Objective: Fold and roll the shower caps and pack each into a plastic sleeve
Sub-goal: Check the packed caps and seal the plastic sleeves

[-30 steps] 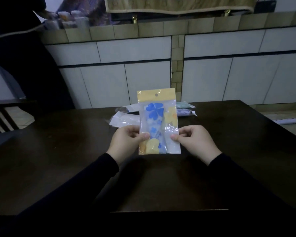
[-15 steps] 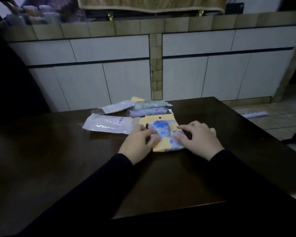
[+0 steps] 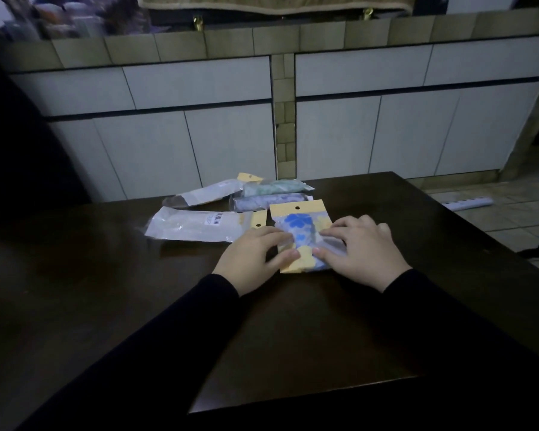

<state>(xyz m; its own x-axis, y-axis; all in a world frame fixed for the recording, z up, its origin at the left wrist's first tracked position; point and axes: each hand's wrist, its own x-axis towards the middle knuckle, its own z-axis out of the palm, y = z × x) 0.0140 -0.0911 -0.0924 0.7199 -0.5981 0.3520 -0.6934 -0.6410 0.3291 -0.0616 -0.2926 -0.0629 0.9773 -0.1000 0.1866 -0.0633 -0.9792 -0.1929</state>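
The light is dim, and a dark wooden bench point(image 3: 106, 290) fills the lower half of the view. Behind it, from 10 to 2 o'clock, runs a row of white cabinet fronts point(image 3: 386, 135) split by a column of tan tiles point(image 3: 284, 119) and topped by a tan tiled ledge point(image 3: 231, 42). At 3 o'clock lies pale tiled floor point(image 3: 511, 219), with a white power strip point(image 3: 467, 204) on it.

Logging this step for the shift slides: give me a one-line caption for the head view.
Both hands, left and right, press a packed blue-flower shower cap sleeve flat on the dark table.
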